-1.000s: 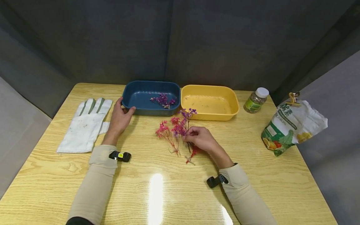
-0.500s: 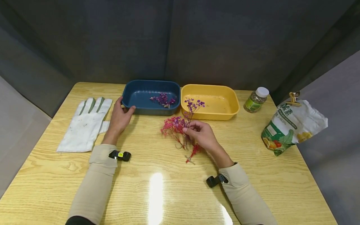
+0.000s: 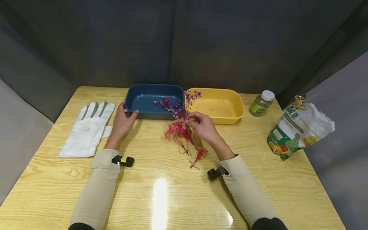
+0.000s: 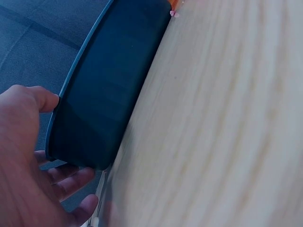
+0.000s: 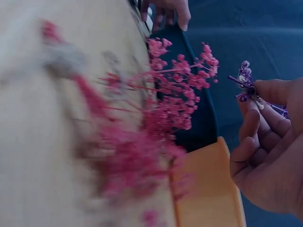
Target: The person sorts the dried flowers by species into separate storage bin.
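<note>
My right hand (image 3: pixel 202 127) pinches the stem of a purple dried flower sprig (image 3: pixel 191 99) between thumb and fingertips, and the sprig stands up in front of the gap between two tubs. In the right wrist view its cut stem ends (image 5: pixel 235 90) poke out beside the thumb. Pink dried flower sprigs (image 3: pixel 176 129) lie on the table just left of this hand, with a smaller red bunch (image 3: pixel 200 155) nearer the front. My left hand (image 3: pixel 123 123) holds the left corner of the blue tub (image 3: pixel 143 115), thumb at its front rim (image 4: pixel 57 99). Purple flower heads (image 3: pixel 166 103) lie inside that tub.
A yellow tub (image 3: pixel 227 120) adjoins the blue one on the right. A white glove (image 3: pixel 86 134) lies at the left. Towards the right edge stand a white-capped jar (image 3: pixel 260 103) and a clipped bag (image 3: pixel 297 131). Dark curtains (image 3: pixel 172 41) hang behind the table.
My right hand has lifted the purple sprig up and away from the pink ones, then shifted slightly left towards the blue tub. The left hand has stayed at the blue tub's corner.
</note>
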